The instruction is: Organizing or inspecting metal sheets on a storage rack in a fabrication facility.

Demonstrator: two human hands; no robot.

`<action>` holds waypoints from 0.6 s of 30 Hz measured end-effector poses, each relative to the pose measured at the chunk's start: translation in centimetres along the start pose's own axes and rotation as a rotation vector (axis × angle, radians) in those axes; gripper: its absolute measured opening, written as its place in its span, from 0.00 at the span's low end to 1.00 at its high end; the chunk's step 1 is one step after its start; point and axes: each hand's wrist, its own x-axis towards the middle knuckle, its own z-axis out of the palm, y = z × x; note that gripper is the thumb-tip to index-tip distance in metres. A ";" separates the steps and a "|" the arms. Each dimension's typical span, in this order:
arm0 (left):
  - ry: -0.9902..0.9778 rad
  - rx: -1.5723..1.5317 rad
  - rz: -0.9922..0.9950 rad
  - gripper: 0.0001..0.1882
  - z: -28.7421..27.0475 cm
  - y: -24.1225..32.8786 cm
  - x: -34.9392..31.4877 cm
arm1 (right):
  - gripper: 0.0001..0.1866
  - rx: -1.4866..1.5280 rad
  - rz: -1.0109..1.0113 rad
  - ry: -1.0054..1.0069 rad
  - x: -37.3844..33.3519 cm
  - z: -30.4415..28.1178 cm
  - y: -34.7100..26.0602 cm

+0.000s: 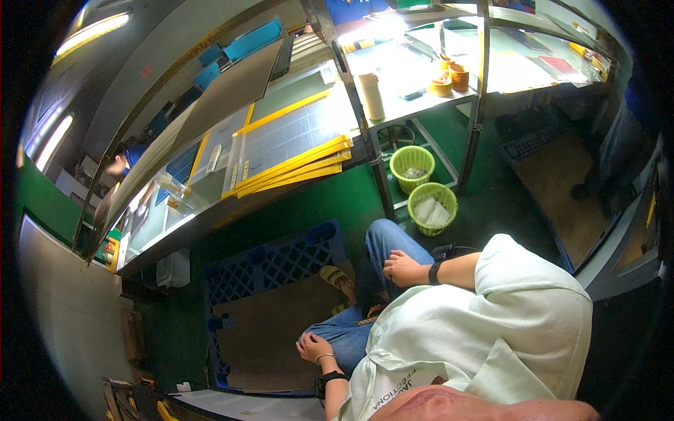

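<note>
My left hand (314, 347) rests on my left knee, its fingers spread over the blue jeans (344, 344) and nothing in it. A bracelet and a black band circle that wrist. On my other raised knee lies my right hand (403, 269), fingers draped over the denim, also holding nothing. A black wristband (434, 274) is on that arm. My light green shirt (491, 316) fills the lower right. Beneath my sandalled foot (337, 277) is a brown board (274, 330) on a blue plastic pallet (246, 277).
A lit workbench holds yellow-edged panels (288, 140). Farther right, a table bears a pale bottle (371, 97) and orange tape rolls (460, 78). Two green baskets (413, 168) with scraps stand below. Metal posts (379, 182) rise beside the bench. Another board-topped pallet (562, 189) lies right.
</note>
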 end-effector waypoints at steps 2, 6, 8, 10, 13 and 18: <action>0.000 0.003 -0.001 0.06 0.0 0.0 0.0 | 0.02 0.008 -0.001 -0.003 0.0 -0.1 0.0; -0.003 0.005 -0.016 0.06 0.0 0.1 -0.1 | 0.02 -0.003 -0.002 -0.006 0.0 0.0 0.1; -0.008 0.007 -0.024 0.06 -0.1 0.2 -0.1 | 0.02 -0.003 -0.003 -0.013 0.0 0.0 0.1; -0.017 0.014 -0.040 0.06 -0.2 0.4 -0.1 | 0.02 -0.001 0.000 -0.021 -0.1 0.0 0.1; -0.030 0.011 -0.047 0.06 -0.5 0.6 -0.1 | 0.02 0.001 0.002 -0.025 -0.1 -0.2 0.0; -0.052 0.005 -0.026 0.06 -0.6 0.5 0.0 | 0.01 -0.010 0.004 -0.017 0.0 -0.2 0.0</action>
